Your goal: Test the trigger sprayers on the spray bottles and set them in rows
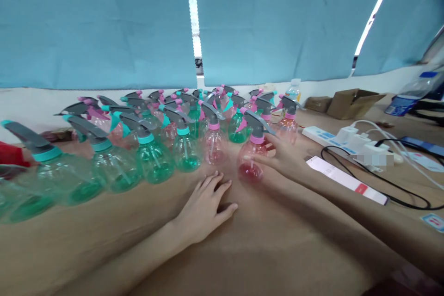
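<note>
My right hand [282, 155] is closed around the side of a pink spray bottle [250, 173], which stands upright on the brown tabletop with some reddish liquid in its base. The bottle has a grey and pink spray head. My left hand [204, 206] lies palm down on the tabletop, fingers spread and holding nothing. Just beyond it stand another pink spray bottle [215, 148] and a green spray bottle [187, 157] with a teal collar. Several more green and pink spray bottles crowd together in rows behind and to the left, many partly hidden.
Right of my right arm lie a phone [347, 180] with a lit screen and a white power strip [322, 139] with plugs and cables. A cardboard box [350, 104] and a large bottle [411, 95] are farther back. Blue sheeting [104, 23] covers the wall.
</note>
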`<state>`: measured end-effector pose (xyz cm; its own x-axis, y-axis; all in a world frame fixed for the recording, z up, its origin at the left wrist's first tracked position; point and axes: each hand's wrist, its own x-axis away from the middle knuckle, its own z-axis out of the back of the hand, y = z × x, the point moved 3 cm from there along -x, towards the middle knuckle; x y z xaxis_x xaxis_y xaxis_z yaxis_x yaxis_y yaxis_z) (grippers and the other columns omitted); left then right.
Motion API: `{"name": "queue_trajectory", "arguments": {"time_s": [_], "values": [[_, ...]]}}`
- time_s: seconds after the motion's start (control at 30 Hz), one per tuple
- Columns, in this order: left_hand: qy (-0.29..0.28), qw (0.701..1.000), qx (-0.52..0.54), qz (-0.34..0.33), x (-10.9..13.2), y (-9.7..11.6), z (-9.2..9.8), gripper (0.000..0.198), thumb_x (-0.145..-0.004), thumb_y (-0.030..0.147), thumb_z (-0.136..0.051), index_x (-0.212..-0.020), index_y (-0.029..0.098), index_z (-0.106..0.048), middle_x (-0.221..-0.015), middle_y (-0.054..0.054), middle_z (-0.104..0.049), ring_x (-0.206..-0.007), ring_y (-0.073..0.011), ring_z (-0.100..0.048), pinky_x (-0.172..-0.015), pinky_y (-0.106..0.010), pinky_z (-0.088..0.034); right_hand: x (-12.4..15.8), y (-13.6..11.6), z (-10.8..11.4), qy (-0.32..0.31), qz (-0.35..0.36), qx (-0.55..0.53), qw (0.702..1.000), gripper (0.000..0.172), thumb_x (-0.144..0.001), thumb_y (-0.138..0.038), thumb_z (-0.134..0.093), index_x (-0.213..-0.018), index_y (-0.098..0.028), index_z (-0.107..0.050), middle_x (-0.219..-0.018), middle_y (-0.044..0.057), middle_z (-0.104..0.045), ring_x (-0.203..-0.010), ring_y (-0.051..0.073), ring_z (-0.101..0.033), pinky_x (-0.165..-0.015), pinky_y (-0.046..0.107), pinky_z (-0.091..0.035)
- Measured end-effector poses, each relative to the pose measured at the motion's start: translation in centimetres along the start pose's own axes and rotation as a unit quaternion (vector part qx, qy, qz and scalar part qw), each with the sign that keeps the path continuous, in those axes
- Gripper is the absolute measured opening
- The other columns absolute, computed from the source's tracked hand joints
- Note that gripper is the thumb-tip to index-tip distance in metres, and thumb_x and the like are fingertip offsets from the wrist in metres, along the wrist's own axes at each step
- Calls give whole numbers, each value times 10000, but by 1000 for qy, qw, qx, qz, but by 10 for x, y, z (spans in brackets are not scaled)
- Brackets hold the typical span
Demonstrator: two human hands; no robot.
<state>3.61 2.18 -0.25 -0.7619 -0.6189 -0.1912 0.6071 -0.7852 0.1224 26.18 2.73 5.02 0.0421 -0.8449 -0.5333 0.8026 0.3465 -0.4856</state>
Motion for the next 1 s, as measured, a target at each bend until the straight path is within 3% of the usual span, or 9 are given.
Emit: {"name": "queue_trajectory", "arguments": {"time_s": [0.23,0.43,0.83,1.0], "values": [[-14,1000,3,12,1,0,1,517,-912,463,-488,-1321,148,-470,-1416,-153,-394,-1310,-314,-328,-1027,-504,-306,-37,21,-25,47,-16,4,999,523,-745,-543,-617,-1060,-131,-546,-1009,138,-640,-915,264,-605,-779,399,-484],[-33,999,-6,23,0,0,1,512,-906,457,-496,-1324,162,-469,-1426,-141,-386,-1315,-315,-325,-1032,-511,-309,-52,21,-34,48,-25,9,999,542,-742,-480,-642,-1119,-113,-513,-1061,151,-648,-955,283,-618,-797,399,-487],[-8,1000,30,2,-1,0,4,444,-879,371,-554,-1283,196,-494,-1380,-110,-436,-1272,-321,-378,-1000,-519,-362,-58,6,-37,16,-72,55,996,526,-807,-434,-555,-1187,-82,-467,-983,210,-660,-941,381,-618,-753,492,-467],[-11,999,34,0,-5,3,4,431,-884,355,-549,-1282,201,-490,-1374,-101,-445,-1267,-312,-385,-1007,-520,-354,-53,4,-29,2,-61,32,998,603,-779,-424,-590,-1263,-104,-427,-1196,208,-592,-1045,354,-591,-814,467,-477]]}}
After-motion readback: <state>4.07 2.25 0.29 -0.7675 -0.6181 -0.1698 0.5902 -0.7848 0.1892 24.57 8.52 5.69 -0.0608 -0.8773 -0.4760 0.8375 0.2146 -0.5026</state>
